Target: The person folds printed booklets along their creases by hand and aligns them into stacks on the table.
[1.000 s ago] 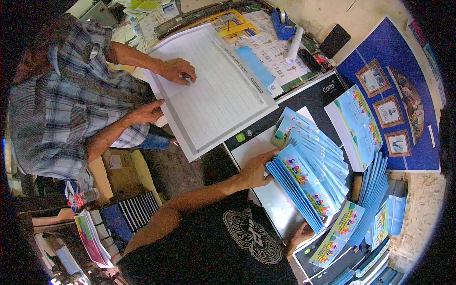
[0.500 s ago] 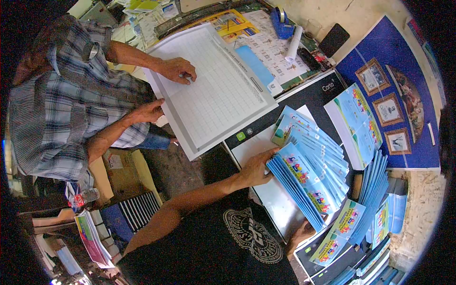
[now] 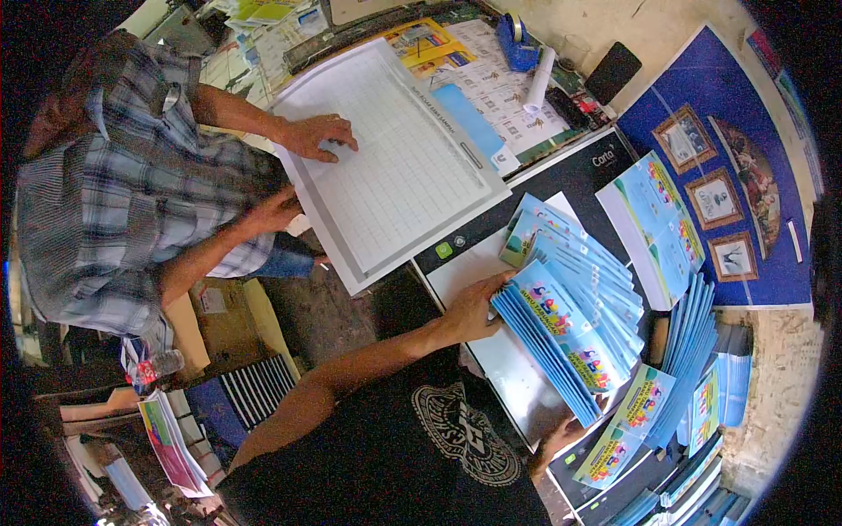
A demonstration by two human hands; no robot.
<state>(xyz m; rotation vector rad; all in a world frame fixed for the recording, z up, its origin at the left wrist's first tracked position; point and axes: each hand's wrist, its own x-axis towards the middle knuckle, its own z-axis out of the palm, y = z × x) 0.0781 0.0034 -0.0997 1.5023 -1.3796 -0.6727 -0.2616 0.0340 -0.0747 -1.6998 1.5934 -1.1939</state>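
Note:
A fanned stack of blue booklets (image 3: pixel 570 307) with colourful printed covers lies over a white surface (image 3: pixel 517 386). My left hand (image 3: pixel 476 309) is closed on the near upper corner of the stack, its fingertips partly hidden by the booklets. At the lower end of the same stack is my right hand (image 3: pixel 561 434); its fingers are mostly hidden beneath or behind the covers. Close to it on the right lies a loose printed cover sheet (image 3: pixel 624 430). Beyond the stack sits a thick pile of flat printed covers (image 3: pixel 653 228).
Across from me, a person in a plaid shirt (image 3: pixel 167 193) handles a large printed table sheet (image 3: pixel 386 167). More blue booklets (image 3: pixel 688 359) stand at the right. A blue tape dispenser (image 3: pixel 519 48), a paper roll (image 3: pixel 540 81) and a blue picture board (image 3: pixel 728 175) are at the back.
The other person's upper hand has shifted slightly left and down over the sheet. My hands and the booklet stack stay almost in place.

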